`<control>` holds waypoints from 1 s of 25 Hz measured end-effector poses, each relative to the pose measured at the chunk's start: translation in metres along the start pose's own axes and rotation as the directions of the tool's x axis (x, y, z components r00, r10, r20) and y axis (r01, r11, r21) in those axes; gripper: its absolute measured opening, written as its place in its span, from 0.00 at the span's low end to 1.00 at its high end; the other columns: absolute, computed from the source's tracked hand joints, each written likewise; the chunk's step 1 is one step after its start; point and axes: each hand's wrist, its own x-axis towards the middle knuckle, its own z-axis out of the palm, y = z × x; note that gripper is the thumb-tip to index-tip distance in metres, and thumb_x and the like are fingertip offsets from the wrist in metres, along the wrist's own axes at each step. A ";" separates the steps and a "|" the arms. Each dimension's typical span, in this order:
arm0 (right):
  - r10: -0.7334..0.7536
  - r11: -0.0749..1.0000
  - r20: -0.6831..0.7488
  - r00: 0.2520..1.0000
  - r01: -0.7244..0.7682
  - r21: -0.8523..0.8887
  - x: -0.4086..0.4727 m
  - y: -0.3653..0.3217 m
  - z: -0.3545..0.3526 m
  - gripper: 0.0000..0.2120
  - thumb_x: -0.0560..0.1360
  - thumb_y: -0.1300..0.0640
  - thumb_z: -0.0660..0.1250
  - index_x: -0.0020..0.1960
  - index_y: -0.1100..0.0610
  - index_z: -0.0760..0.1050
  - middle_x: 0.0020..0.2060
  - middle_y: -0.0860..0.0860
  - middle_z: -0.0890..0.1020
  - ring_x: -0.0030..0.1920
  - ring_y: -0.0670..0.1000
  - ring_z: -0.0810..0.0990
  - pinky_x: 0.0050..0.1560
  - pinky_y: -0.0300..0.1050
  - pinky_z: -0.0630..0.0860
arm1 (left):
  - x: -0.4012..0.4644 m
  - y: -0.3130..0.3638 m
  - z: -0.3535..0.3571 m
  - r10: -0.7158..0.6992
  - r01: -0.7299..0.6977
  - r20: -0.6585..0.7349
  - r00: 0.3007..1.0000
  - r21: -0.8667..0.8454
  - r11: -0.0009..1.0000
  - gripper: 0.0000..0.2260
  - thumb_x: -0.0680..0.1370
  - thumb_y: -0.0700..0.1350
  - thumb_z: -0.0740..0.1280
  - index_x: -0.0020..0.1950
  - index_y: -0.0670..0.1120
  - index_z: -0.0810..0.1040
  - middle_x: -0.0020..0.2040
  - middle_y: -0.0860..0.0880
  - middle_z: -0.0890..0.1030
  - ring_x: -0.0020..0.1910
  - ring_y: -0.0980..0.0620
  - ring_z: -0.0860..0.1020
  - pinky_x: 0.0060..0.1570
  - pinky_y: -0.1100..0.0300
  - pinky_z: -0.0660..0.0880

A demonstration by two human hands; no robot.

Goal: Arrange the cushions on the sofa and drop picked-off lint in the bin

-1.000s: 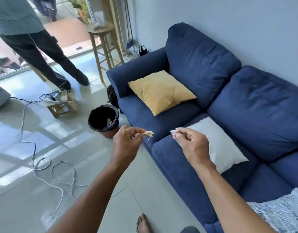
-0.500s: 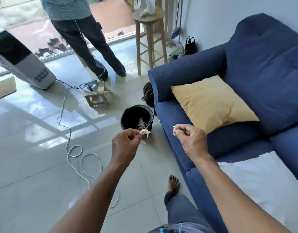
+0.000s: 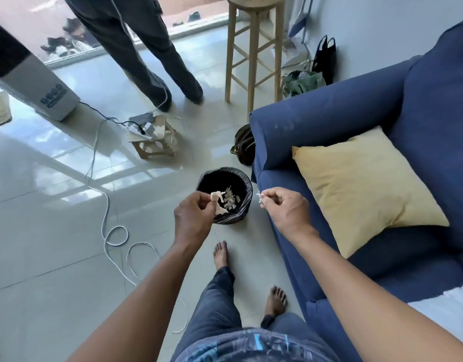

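Observation:
A small bin (image 3: pixel 244 178) lined with a black bag stands on the floor by the blue sofa's (image 3: pixel 329 118) arm, with pale scraps inside. My left hand (image 3: pixel 195 218) pinches a beige tuft of lint (image 3: pixel 217 202) over the bin's near rim. My right hand (image 3: pixel 285 209) pinches a small white bit of lint (image 3: pixel 261 196) just right of the bin. A yellow cushion (image 3: pixel 363 186) leans on the sofa seat. A corner of a white cushion (image 3: pixel 444 309) shows at the lower right.
Another person's legs (image 3: pixel 146 56) stand at the back near a wooden stool (image 3: pixel 253 50). White cables (image 3: pixel 105 212) loop over the tiled floor by a small wooden stand (image 3: pixel 154 137). A white appliance (image 3: pixel 34 82) and bags (image 3: pixel 244 145) beside the sofa arm are nearby.
I have stepped closer to the bin and look further down. Both hands, still pinching lint, have moved from in front of the sofa to the bin.

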 end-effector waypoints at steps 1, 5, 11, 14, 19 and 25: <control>0.021 1.000 -0.019 1.000 -0.021 -0.007 0.011 -0.005 0.009 0.04 0.73 0.53 0.72 0.45 0.52 0.85 0.35 0.47 0.86 0.40 0.45 0.85 0.48 0.47 0.82 | 0.022 -0.001 0.000 0.007 -0.007 0.015 1.000 0.001 1.000 0.06 0.76 0.49 0.73 0.40 0.52 0.80 0.34 0.54 0.84 0.36 0.53 0.84 0.46 0.51 0.82; 0.107 0.993 -0.051 0.993 -0.110 -0.045 0.060 -0.016 0.056 0.04 0.74 0.53 0.72 0.43 0.53 0.84 0.34 0.48 0.86 0.39 0.48 0.84 0.45 0.46 0.80 | 0.107 -0.009 0.004 -0.004 0.000 0.085 0.996 0.039 0.999 0.04 0.75 0.48 0.74 0.42 0.52 0.81 0.35 0.53 0.84 0.37 0.53 0.83 0.41 0.60 0.77; 0.238 0.963 -0.111 0.965 -0.249 -0.107 0.142 0.012 0.136 0.06 0.73 0.53 0.72 0.41 0.55 0.80 0.31 0.46 0.82 0.37 0.51 0.82 0.44 0.46 0.78 | 0.202 -0.050 0.047 -0.062 0.038 0.168 0.984 0.145 0.989 0.06 0.77 0.50 0.72 0.41 0.52 0.79 0.35 0.53 0.82 0.37 0.54 0.80 0.41 0.60 0.75; 0.284 0.943 -0.075 0.956 -0.293 -0.158 0.183 0.048 0.178 0.05 0.73 0.54 0.71 0.40 0.55 0.79 0.30 0.45 0.80 0.40 0.53 0.82 0.46 0.49 0.79 | 0.244 -0.082 0.077 -0.121 0.088 0.186 0.975 0.175 0.981 0.05 0.76 0.47 0.71 0.42 0.50 0.80 0.34 0.54 0.81 0.35 0.52 0.81 0.39 0.58 0.78; 0.344 0.912 0.010 0.939 -0.332 -0.241 0.222 0.101 0.231 0.07 0.74 0.56 0.69 0.50 0.53 0.83 0.42 0.49 0.86 0.49 0.53 0.83 0.54 0.43 0.77 | 0.285 -0.141 0.125 -0.212 0.130 0.271 0.939 0.290 0.948 0.06 0.75 0.39 0.68 0.47 0.49 0.82 0.41 0.50 0.84 0.40 0.48 0.83 0.41 0.60 0.81; 0.438 0.876 0.021 0.899 -0.421 -0.233 0.212 0.097 0.218 0.14 0.76 0.59 0.64 0.60 0.54 0.82 0.56 0.52 0.86 0.59 0.52 0.82 0.59 0.38 0.72 | 0.280 -0.140 0.117 -0.272 0.156 0.302 0.914 0.356 0.921 0.13 0.75 0.38 0.64 0.55 0.46 0.83 0.51 0.49 0.85 0.51 0.48 0.81 0.54 0.61 0.77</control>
